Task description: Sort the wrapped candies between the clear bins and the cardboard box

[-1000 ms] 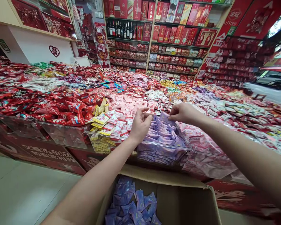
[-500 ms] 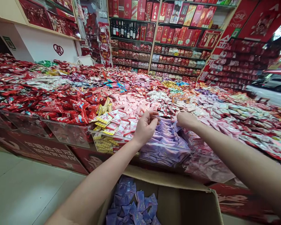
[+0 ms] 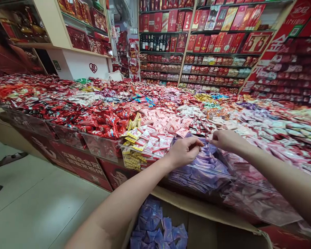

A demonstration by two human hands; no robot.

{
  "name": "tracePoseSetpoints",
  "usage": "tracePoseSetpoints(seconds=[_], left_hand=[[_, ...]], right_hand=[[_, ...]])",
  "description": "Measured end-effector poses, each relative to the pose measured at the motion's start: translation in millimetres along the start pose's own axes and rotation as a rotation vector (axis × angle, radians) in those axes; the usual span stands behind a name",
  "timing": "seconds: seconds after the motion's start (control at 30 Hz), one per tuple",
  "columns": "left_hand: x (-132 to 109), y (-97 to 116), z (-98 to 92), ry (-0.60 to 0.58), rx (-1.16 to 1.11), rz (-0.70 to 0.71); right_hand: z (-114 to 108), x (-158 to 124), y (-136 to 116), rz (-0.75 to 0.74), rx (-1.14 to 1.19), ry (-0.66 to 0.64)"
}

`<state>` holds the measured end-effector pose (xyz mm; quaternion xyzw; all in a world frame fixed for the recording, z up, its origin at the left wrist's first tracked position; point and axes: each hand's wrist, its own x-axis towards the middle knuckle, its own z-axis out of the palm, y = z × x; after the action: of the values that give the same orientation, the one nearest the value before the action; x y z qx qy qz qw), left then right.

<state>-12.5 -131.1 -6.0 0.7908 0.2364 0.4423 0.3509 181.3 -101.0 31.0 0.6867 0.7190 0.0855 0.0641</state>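
Note:
Purple candy packets [image 3: 209,162] fill a clear plastic bin at the front edge of the display. My left hand [image 3: 188,150] hovers over this bin with its fingers curled and the fingertips drawn together. Just to the right, my right hand [image 3: 225,140] is closed at the bin's back right side, fingers pointing down. What either hand holds, if anything, is hidden or too small to make out. Below the bin, an open cardboard box [image 3: 202,207] contains more purple packets [image 3: 158,226], heaped on its left side.
Yellow and white-pink packets [image 3: 145,141] fill the bin on the left, pink packets [image 3: 256,204] the one on the right. Red packets [image 3: 103,121] lie further left. Shelves with bottles [image 3: 155,43] and red boxes stand behind. A person [image 3: 10,55] is at the far left.
The view has turned left, so the display appears shifted right, and a person shows at the far left. Both my hands remain over the purple packets, close together.

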Motion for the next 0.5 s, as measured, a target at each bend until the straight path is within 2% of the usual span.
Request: tracePoseSetpoints(seconds=[0.1, 0.17, 0.23, 0.27, 0.33, 0.4, 0.43, 0.5], left_hand=[[1, 6, -1.4, 0.039, 0.065, 0.1], [-6, 15, -2.2, 0.069, 0.129, 0.242], [-25, 25, -1.6, -0.001, 0.217, 0.407], [-39, 28, -0.3, -0.099, 0.246, 0.468], [-76, 29, 5.5, -0.342, 0.24, 0.57], [-119, 20, 16.5, -0.465, 0.246, 0.563], [-139, 12, 23.7, -0.479, 0.269, 0.518], [-175, -10, 40.4, -0.542, 0.313, 0.332]], right_hand=[[-21, -33, 1, -0.009, 0.13, 0.121], [-34, -73, 0, 0.005, 0.29, 0.182], [-38, -123, -6, -0.032, 0.511, 0.12], [-33, -149, -12, -0.104, 0.641, 0.021], [-3, -194, -31, -0.237, 0.853, -0.281], [53, -222, -57, -0.258, 0.964, -0.585], [88, -228, -72, -0.235, 0.975, -0.674], [160, -227, -105, -0.123, 0.891, -0.661]])
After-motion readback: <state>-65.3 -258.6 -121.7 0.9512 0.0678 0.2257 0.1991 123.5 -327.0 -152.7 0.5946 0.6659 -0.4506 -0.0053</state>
